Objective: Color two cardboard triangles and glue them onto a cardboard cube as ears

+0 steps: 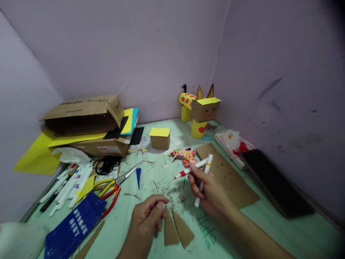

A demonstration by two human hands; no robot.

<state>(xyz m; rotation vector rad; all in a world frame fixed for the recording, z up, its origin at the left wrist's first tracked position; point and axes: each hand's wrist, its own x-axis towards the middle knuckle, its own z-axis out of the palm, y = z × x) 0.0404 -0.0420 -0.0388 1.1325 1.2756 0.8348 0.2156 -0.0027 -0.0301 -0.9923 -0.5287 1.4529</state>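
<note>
My right hand [206, 185] holds two white markers. The red-tipped marker [192, 169] points left, its tip bare; the other marker [207, 169], with an orange band, stands nearly upright across the palm. My left hand [151, 216] is closed, fingertips pinched together. A small whitish edge shows between them, too little to name. Two cardboard triangles [184, 230] lie on the table just right of my left hand, the nearer one partly behind its fingers. Beyond them stands a small cardboard box [160, 142] with a yellow top.
Scissors [126, 174], a blue packet [75, 226] and several markers [63, 187] lie left. Cardboard boxes [83, 111] are stacked behind. At the right are a cardboard sheet [231, 180], a tissue pack [223, 138], a dark tablet-like slab [275, 183] and a yellow spotted cardboard animal [198, 127].
</note>
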